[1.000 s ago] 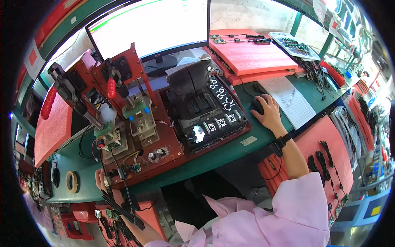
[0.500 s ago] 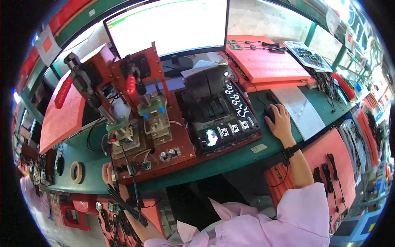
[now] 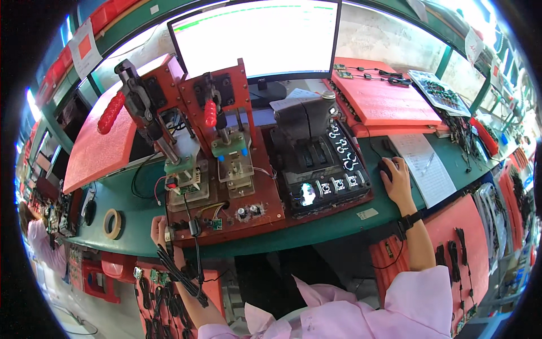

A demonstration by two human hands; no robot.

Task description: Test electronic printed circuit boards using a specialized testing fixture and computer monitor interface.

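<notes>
My right hand (image 3: 400,183) rests curled over a dark computer mouse (image 3: 386,172) on the green bench. At the front left corner of a dark red test fixture (image 3: 257,217), my left hand (image 3: 160,230) is closed, and whatever its fingers hold is hidden. A coiled black cable (image 3: 183,278) hangs across my left forearm. Its lead, with a black block on it, goes up to a small circuit board (image 3: 186,186) under the left toggle clamp (image 3: 138,104). A second toggle clamp (image 3: 211,110) with a red handle stands beside it.
A bright monitor (image 3: 259,39) stands behind the fixture. Right of the clamps sits a black device (image 3: 316,164) with lit modules. Pink foam sheets (image 3: 389,101) lie at the back right, near a paper sheet (image 3: 426,169). A tape roll (image 3: 112,224) lies on the left.
The whole view has shifted, so the bench and fixture appear farther right. My right hand stays on the mouse, and my left hand stays by the fixture's corner.
</notes>
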